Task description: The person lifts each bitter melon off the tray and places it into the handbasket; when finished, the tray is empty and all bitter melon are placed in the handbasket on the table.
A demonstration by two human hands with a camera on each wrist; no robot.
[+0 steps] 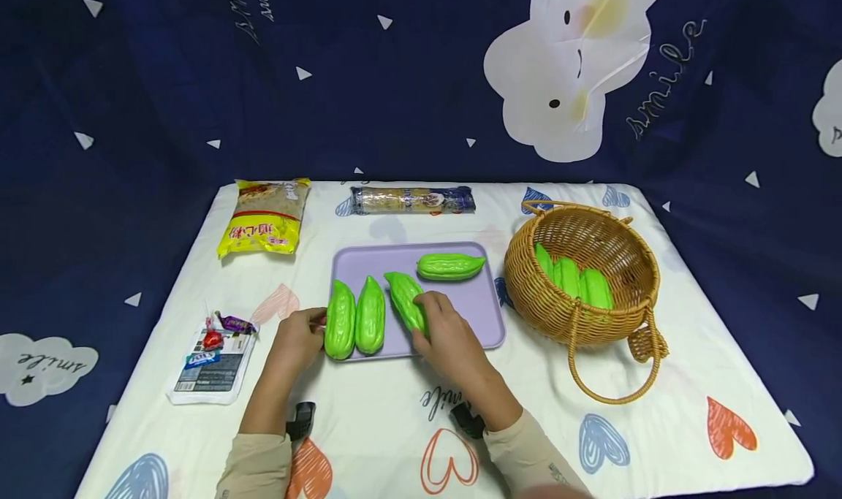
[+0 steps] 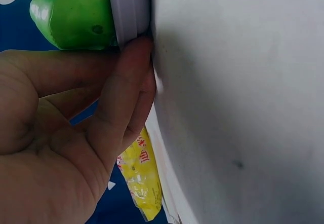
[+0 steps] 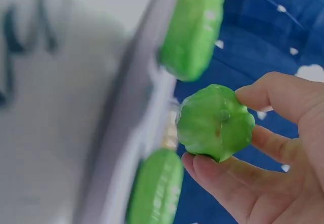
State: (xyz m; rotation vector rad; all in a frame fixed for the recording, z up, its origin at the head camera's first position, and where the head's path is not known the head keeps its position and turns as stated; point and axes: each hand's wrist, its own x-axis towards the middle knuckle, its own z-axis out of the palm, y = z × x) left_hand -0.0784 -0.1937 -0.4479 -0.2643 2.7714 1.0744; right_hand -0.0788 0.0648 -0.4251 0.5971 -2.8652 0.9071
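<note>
A purple tray (image 1: 460, 302) lies mid-table with several green bitter gourds on it. My right hand (image 1: 430, 316) grips the third gourd (image 1: 404, 300) at its near end; in the right wrist view its fingers (image 3: 223, 173) and thumb pinch that gourd's end (image 3: 212, 117) just above the tray (image 3: 136, 107). My left hand (image 1: 309, 331) rests with straight fingers (image 2: 126, 87) against the tray's left rim (image 2: 129, 11), beside the leftmost gourd (image 1: 340, 321). A second gourd (image 1: 370, 316) lies next to it. Another gourd (image 1: 450, 266) lies crosswise at the tray's back.
To the right of the tray stands a wicker basket (image 1: 526, 287) with more gourds (image 1: 579, 280) inside. A yellow packet (image 1: 266, 218) and a long wrapped packet (image 1: 413, 199) lie at the back. A white packet with candies (image 1: 213, 356) lies front left. Dark blue cloth surrounds the table.
</note>
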